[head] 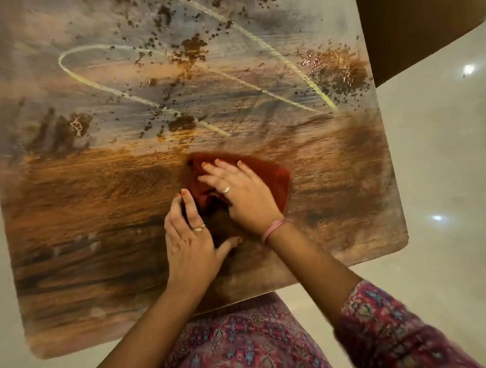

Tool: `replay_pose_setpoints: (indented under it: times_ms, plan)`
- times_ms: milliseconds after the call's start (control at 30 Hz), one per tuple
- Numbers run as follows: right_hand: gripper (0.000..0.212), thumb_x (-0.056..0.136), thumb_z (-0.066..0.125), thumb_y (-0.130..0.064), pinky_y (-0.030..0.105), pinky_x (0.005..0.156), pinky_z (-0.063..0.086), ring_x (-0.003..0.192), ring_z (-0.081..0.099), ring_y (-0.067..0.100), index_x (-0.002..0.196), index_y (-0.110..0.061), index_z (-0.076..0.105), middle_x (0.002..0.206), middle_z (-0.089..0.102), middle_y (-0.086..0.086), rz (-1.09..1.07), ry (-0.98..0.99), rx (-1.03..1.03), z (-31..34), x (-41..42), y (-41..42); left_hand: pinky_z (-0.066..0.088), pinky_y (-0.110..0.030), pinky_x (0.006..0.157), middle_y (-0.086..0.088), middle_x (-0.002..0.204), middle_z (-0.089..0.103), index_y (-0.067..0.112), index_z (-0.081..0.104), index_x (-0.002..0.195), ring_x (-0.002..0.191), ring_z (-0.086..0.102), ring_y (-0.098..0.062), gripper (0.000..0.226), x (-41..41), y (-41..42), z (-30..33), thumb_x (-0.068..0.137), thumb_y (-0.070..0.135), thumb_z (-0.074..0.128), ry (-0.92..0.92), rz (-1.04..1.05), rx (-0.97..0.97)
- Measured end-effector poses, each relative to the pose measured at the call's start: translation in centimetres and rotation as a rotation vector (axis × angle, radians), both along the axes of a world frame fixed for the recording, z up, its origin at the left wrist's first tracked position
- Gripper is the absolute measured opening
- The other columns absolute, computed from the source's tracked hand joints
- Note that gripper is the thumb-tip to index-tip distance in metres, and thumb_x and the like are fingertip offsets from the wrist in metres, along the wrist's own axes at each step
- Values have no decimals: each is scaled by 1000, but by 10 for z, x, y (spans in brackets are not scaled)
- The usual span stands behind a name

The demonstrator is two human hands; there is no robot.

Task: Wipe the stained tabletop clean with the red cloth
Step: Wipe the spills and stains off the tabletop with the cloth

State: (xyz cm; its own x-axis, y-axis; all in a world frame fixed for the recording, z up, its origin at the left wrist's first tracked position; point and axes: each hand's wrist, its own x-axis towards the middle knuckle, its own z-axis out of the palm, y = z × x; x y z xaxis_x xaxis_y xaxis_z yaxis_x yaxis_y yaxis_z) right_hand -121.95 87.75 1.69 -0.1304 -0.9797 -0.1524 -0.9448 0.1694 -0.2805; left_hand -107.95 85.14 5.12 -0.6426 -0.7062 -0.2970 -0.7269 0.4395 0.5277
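Observation:
The red cloth lies bunched near the middle of the square tabletop. My right hand presses flat on top of it, fingers straight and pointing left. My left hand rests just left of and below the cloth, its fingertips touching the cloth's lower left edge and its thumb spread toward the right wrist. Brown smears streak the near half of the tabletop. Dark brown clumps and specks and pale yellow looping lines cover the far half.
A wet, glistening brown patch sits near the table's far right edge. Pale glossy floor surrounds the table, with light reflections on it. A brown surface fills the upper right corner. My patterned clothing is at the near table edge.

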Motion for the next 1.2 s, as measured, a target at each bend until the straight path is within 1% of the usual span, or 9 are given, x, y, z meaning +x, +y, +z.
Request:
replay_pose_setpoints:
  times_ms: [100, 233, 300, 400, 467, 600, 767, 1000, 1200]
  plan:
    - [64, 75, 46, 7, 43, 117, 21, 138, 35, 20, 133, -20, 52, 144, 46, 1, -568, -89, -158, 19, -88, 14, 34, -50, 104, -32, 142, 28, -3, 7, 146, 126, 34, -45, 124, 14, -3, 8, 64, 63, 72, -118, -12, -90]
    - [53, 85, 41, 2, 44, 116, 20, 139, 32, 22, 135, -14, 50, 147, 42, 5, -1190, -27, -167, 27, -140, 26, 33, -49, 105, -32, 141, 31, -5, 13, 146, 127, 35, -43, 118, 3, 2, 8, 67, 59, 73, -91, -52, -161]
    - [57, 80, 46, 2, 46, 115, 20, 139, 33, 22, 133, -17, 52, 146, 44, 4, -944, -73, -212, 25, -90, 22, 33, -49, 105, -32, 140, 33, -6, 16, 145, 128, 35, -42, 113, -8, 7, 10, 70, 57, 71, -59, -76, -164]
    - [62, 76, 58, -7, 44, 115, 22, 139, 33, 18, 135, -23, 49, 147, 43, -3, -193, -127, -83, 21, -12, 44, 31, -52, 107, -31, 141, 33, 0, 13, 145, 129, 32, -40, 112, -22, 14, 11, 66, 46, 80, -25, -143, -162]
    - [63, 79, 58, -14, 40, 115, 20, 140, 30, 14, 139, -27, 44, 149, 38, -7, 25, -119, -38, 16, -24, 67, 24, -53, 110, -30, 143, 31, 4, 11, 145, 132, 27, -38, 111, -30, 20, 10, 67, 45, 79, -8, -187, -153]
    - [66, 73, 48, 2, 42, 115, 22, 138, 35, 19, 133, -25, 51, 145, 44, -2, -433, -111, -130, 15, -156, 71, 12, -51, 112, -27, 145, 26, 7, 3, 148, 136, 20, -36, 104, -51, 31, 14, 78, 50, 67, -21, -186, -119]
    - [52, 85, 44, 3, 36, 117, 23, 136, 37, 20, 131, -18, 55, 144, 46, 3, -875, -134, -169, 23, -269, 54, 25, -55, 108, -29, 140, 34, -1, 20, 146, 131, 35, -43, 96, -106, 53, 19, 79, 46, 69, -38, -172, -116]
    - [71, 74, 56, 11, 40, 116, 20, 139, 28, 9, 134, -26, 51, 145, 44, -6, -404, -193, -43, 26, -154, 177, 30, -52, 106, -29, 135, 40, -2, 27, 144, 124, 39, -41, 97, -166, 68, 14, 75, 49, 71, -70, -144, -105]
    - [57, 75, 52, 12, 47, 114, 28, 133, 42, 20, 123, -18, 61, 138, 52, 2, -486, -217, -130, 25, -252, 99, 25, -49, 109, -27, 139, 40, -1, 27, 145, 128, 38, -43, 92, -187, 68, 14, 81, 54, 63, -140, -166, -45]
